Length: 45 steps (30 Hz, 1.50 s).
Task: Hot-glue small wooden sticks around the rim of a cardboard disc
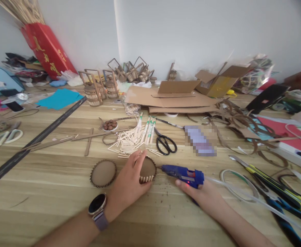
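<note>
My left hand (129,183) rests on a round cardboard disc with short sticks standing along its rim (148,170), fingers curled over its near edge and holding it down on the wooden table (50,192). My right hand (201,195) grips a blue hot glue gun (183,174); its nozzle points left and touches the disc's right side. A red light glows on the gun. A second toothed cardboard disc (103,173) lies flat just left of my left hand. A pile of cut sticks (130,140) lies behind the disc.
Black scissors (165,143) lie behind the glue gun. Finished small stick baskets (99,90) and flat cardboard sheets (171,97) stand at the back. Curled cardboard strips (240,123), yellow-black cutters (274,178) and a long black strip (37,137) flank the work spot.
</note>
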Motion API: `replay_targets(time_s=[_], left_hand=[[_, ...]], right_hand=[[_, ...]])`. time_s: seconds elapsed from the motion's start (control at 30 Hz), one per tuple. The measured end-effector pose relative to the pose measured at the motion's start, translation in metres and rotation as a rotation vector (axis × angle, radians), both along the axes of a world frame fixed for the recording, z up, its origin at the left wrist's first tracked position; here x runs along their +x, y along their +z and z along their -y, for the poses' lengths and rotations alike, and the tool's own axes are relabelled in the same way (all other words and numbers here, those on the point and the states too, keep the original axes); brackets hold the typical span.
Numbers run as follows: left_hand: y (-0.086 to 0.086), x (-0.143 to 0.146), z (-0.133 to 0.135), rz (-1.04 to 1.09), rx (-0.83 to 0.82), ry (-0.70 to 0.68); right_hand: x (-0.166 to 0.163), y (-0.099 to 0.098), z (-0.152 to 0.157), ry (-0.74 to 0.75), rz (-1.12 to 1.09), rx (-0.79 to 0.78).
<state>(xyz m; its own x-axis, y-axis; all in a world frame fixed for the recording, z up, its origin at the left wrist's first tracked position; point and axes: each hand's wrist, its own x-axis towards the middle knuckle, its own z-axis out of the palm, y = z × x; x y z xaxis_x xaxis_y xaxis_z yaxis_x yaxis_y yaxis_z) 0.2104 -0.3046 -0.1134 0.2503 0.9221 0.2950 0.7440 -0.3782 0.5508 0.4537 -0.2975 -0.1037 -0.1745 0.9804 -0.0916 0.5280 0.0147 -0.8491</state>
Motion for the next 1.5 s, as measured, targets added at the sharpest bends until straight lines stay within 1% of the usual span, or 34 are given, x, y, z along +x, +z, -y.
replay_targets(time_s=[0.07,0.17,0.23,0.27,0.3,0.33,0.4,0.47,0.5,0.53,0.6,0.67,0.7,0.77,0.8,0.9,1.0,1.1,1.2,1.33,1.5], left_hand=[[0.001,0.000,0.000,0.003,-0.014,0.001],[0.001,0.000,0.001,-0.002,-0.022,0.003],[0.001,0.000,0.000,-0.008,-0.017,0.003],[0.001,0.000,0.000,-0.011,-0.014,0.001],[0.000,0.000,0.000,-0.012,-0.010,0.000],[0.000,-0.001,0.000,-0.013,-0.007,-0.002],[0.000,-0.001,0.000,-0.013,-0.009,-0.002],[0.000,-0.001,0.000,-0.015,-0.018,-0.002],[0.000,-0.001,0.000,-0.015,-0.023,-0.003],[0.000,-0.001,0.000,-0.014,-0.026,-0.005],[0.001,-0.001,0.000,-0.010,-0.026,-0.008],[0.001,-0.001,0.000,-0.002,-0.023,-0.006],[0.002,-0.001,0.000,0.002,-0.022,-0.005],[0.002,0.000,0.000,0.009,-0.019,-0.001],[0.002,0.000,-0.001,0.010,-0.015,0.000],[0.001,-0.001,-0.001,0.005,-0.009,-0.004],[0.000,-0.001,-0.001,0.007,-0.010,-0.012],[-0.001,-0.001,-0.002,0.011,-0.009,-0.019],[-0.001,-0.001,-0.003,0.015,-0.010,-0.027],[-0.001,-0.001,-0.003,0.014,-0.016,-0.022],[0.000,-0.001,-0.003,0.000,-0.019,-0.015]], right_hand=[[0.004,0.008,-0.002,-0.014,-0.076,-0.147],[0.013,0.019,-0.002,-0.092,-0.268,-0.355],[0.020,0.023,-0.002,-0.114,-0.390,-0.410],[0.024,0.024,-0.002,-0.099,-0.405,-0.414],[0.028,0.024,-0.003,-0.068,-0.372,-0.401],[0.033,0.024,-0.004,-0.031,-0.287,-0.369],[0.042,0.024,-0.006,0.019,0.011,-0.243],[0.047,0.028,-0.009,0.012,0.345,-0.076],[0.047,0.031,-0.011,-0.008,0.477,0.002],[0.045,0.034,-0.013,-0.024,0.574,0.073],[0.035,0.044,-0.018,-0.012,0.682,0.201],[0.018,0.053,-0.025,0.084,0.722,0.316],[0.007,0.057,-0.030,0.153,0.737,0.342],[-0.017,0.063,-0.040,0.305,0.770,0.342],[-0.028,0.065,-0.045,0.348,0.811,0.340],[-0.057,0.061,-0.064,0.404,0.855,0.341],[-0.076,0.048,-0.081,0.448,0.888,0.334],[-0.086,0.035,-0.092,0.459,0.930,0.298],[-0.091,0.030,-0.097,0.426,0.948,0.254],[-0.093,0.037,-0.097,0.386,0.895,0.226],[-0.084,0.054,-0.085,0.331,0.732,0.283]])
